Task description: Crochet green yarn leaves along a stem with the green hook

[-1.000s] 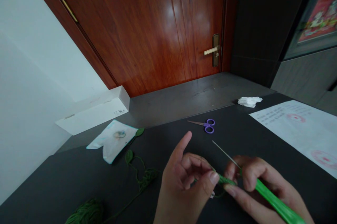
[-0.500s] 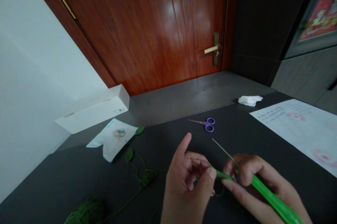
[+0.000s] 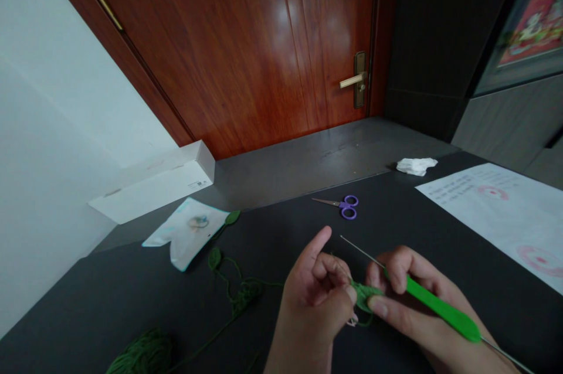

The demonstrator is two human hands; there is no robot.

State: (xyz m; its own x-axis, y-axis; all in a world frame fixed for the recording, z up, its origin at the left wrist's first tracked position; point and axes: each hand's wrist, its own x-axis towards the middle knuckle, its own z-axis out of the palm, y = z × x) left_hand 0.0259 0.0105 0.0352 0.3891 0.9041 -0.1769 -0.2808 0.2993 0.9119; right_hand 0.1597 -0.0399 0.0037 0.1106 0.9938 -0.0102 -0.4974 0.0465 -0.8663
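I've got both hands on the little green crochet piece (image 3: pixel 366 296), which is held up between them over the near part of the dark table (image 3: pixel 272 239). My left hand (image 3: pixel 314 298) has its thumb and curled fingers clamped on the piece's left end, with one finger sticking straight up, away from the rest. My right hand (image 3: pixel 417 321) pinches the other end, thumb in front, and also grips a crochet hook (image 3: pixel 442 309) by its green handle. The thin shaft angles up and left, and its tip is clear of the stitches. From way over here I can't tell exactly how the right fingers behind the piece are sitting. Off to the left there's a yarn ball (image 3: pixel 143 353), a loose tangle of yarn (image 3: pixel 244 298) and a small crocheted leaf (image 3: pixel 214 258). Purple scissors (image 3: pixel 347 207) lie just beyond my hands, and a printed sheet (image 3: pixel 505 216) is over on the right.
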